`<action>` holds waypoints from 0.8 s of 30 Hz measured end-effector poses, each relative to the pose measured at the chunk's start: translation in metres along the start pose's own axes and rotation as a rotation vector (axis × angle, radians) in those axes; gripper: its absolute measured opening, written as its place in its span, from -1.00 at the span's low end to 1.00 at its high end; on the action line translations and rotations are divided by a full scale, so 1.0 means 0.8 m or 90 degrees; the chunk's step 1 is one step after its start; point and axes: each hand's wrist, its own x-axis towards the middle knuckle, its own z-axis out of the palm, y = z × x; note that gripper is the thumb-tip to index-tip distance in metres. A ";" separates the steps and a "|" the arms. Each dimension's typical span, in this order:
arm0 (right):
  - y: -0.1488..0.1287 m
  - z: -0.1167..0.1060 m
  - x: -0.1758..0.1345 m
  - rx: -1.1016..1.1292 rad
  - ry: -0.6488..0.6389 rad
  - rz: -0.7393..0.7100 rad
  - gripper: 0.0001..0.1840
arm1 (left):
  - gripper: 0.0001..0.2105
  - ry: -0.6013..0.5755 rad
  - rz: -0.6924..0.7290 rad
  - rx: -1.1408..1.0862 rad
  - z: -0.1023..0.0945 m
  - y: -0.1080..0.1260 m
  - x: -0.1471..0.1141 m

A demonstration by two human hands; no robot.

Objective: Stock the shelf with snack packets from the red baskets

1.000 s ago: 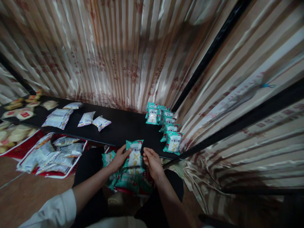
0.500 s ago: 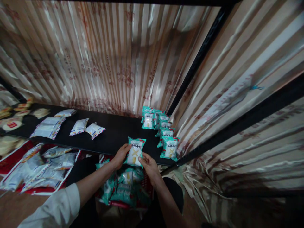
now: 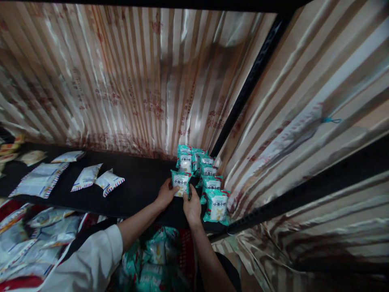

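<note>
A: State the condition of each hand.

B: The left hand (image 3: 165,194) grips the left side of a green snack bag (image 3: 181,182), with its thumb over the printed face. The right hand (image 3: 192,206) is closed on the lower right side of the same bag.

A: Specify the location of the held bag.

B: It is at the right part of the black shelf (image 3: 139,178), in front of the left column of shelved green bags (image 3: 212,183). The printed face points toward the wearer. Whether its base touches the shelf cannot be determined.

A: List the adjacent items.

B: The right column of green bags extends almost to the shelf's front edge. White bags (image 3: 86,177) with striped edges lie farther left. Below the front edge, a red basket (image 3: 187,245) contains loose green bags (image 3: 158,248).
</note>
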 end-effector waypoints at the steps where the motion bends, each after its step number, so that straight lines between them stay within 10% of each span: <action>1: -0.002 0.004 0.005 -0.017 0.020 -0.016 -0.45 | -0.65 0.013 0.002 0.014 0.005 0.001 0.009; 16: 0.023 0.048 0.049 -0.054 0.073 -0.108 -0.36 | -0.57 0.070 0.038 0.194 0.054 -0.005 0.108; 24: 0.041 0.054 0.057 -0.073 0.074 -0.110 -0.37 | -0.39 -0.051 0.057 0.036 0.057 -0.013 0.127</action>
